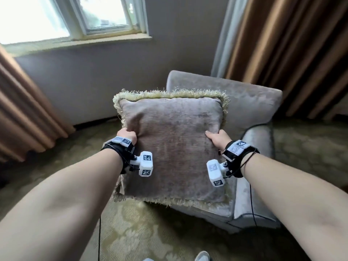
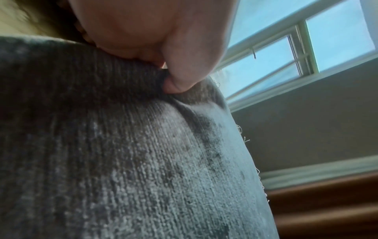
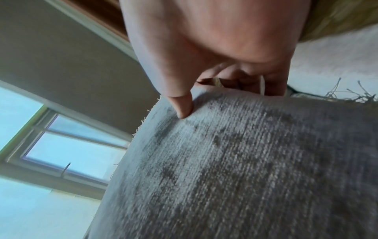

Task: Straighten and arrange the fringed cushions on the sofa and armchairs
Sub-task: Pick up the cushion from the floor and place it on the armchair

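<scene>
A square grey-mauve velvet cushion (image 1: 171,144) with a pale yellow-green fringe is held up in front of a grey armchair (image 1: 250,110), its lower edge over the seat front. My left hand (image 1: 126,136) grips its left edge, thumb on the front face. My right hand (image 1: 216,138) grips the right edge, thumb pressed on the front, fingers behind. In the left wrist view the thumb (image 2: 180,71) digs into the cushion fabric (image 2: 143,161). In the right wrist view the thumb (image 3: 180,100) presses the cushion velvet (image 3: 245,161), fingers curled behind the fringe.
The armchair stands in a corner, with a window (image 1: 75,19) on the wall to its left. Brown curtains (image 1: 291,53) hang at the right and the left (image 1: 24,113). Patterned green carpet (image 1: 141,232) covers the floor. My shoe tip (image 1: 202,256) shows at the bottom.
</scene>
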